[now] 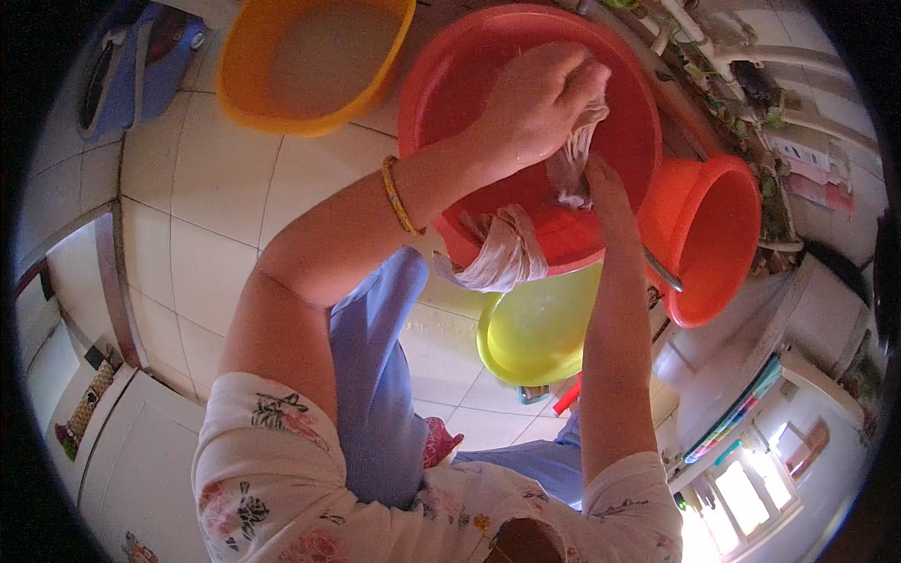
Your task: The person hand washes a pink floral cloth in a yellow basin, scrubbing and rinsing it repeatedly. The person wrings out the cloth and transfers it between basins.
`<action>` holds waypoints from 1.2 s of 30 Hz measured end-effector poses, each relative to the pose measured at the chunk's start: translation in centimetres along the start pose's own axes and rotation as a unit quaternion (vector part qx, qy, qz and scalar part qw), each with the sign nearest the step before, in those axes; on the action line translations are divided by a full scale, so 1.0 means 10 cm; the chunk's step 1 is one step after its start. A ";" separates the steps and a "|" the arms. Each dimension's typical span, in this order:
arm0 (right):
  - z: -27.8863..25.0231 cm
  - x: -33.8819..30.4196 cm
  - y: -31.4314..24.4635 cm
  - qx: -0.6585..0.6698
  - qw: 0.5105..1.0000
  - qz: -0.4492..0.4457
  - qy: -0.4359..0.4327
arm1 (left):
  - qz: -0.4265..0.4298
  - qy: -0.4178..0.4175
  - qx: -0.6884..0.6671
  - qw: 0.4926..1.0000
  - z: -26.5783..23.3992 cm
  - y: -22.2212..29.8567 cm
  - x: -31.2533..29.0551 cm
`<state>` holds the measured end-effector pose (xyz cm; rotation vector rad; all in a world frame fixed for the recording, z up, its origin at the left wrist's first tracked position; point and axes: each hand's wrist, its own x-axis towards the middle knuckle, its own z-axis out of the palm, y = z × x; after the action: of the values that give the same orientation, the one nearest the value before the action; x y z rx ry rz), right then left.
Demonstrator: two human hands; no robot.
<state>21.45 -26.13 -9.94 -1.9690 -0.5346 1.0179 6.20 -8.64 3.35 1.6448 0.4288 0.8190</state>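
Observation:
My left hand [549, 98], its wrist in a yellow bracelet, is closed in a fist on the upper end of a wet, pale pinkish cloth [577, 155]. The cloth hangs stretched and bunched inside a large red basin [441, 56]. At its lower end, my right hand [608, 188] touches it with the thumb side and seems to grip it. Most of that hand's fingers are hidden. A second pale, wet cloth [505, 255] lies crumpled over the basin's near rim, partly inside.
An orange-yellow tub [249, 113] of cloudy water stands far left. A red bucket [723, 178] tilts at the right of the basin. Nearer sits a yellow-green basin [535, 347]. Pipes [779, 56] and leafy plants line the far right. Tiled floor [206, 206] lies around.

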 end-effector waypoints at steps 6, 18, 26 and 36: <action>0.16 -0.29 -0.28 0.325 0.943 -0.010 -0.078 | -0.126 -0.103 -0.358 0.920 0.34 0.16 -0.13; 0.18 0.00 -0.33 0.103 0.978 0.012 -0.179 | -0.127 0.117 0.110 0.979 -0.05 -1.02 -0.12; 0.79 0.37 0.52 -0.543 0.838 -0.019 0.045 | -0.392 0.124 -0.080 0.908 0.01 -1.06 -0.41; 0.54 -0.04 -0.51 -0.434 0.897 0.077 0.023 | -0.528 0.182 -0.224 0.799 0.14 -1.24 -0.52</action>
<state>16.80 -20.89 -7.25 -2.8492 -0.9292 0.8932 5.52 -10.15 -10.08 0.5870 1.1835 0.3034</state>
